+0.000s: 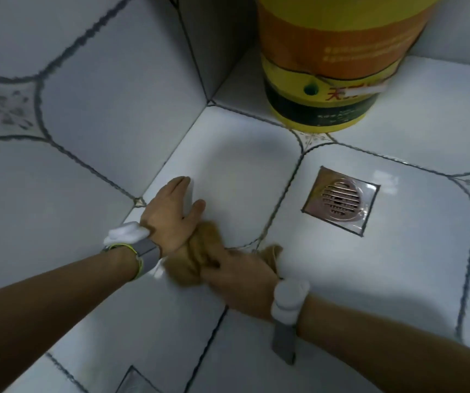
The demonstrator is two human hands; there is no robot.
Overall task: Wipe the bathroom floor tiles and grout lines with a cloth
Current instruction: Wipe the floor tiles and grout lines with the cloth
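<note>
A crumpled tan cloth (196,256) lies on the white floor tiles (242,177), over a dark grout line (282,191). My right hand (242,276) grips the cloth from above, with a tuft of it sticking out past my fingers at the right. My left hand (172,215) rests flat on the tile beside the wall base, fingers straight, its heel touching the cloth. Both wrists wear white-and-grey bands.
A yellow and orange bucket (330,61) stands in the corner at the back. A copper floor drain (341,198) sits to the right of my hands. The tiled wall (86,109) rises on the left. A second drain corner (135,380) shows at the bottom edge.
</note>
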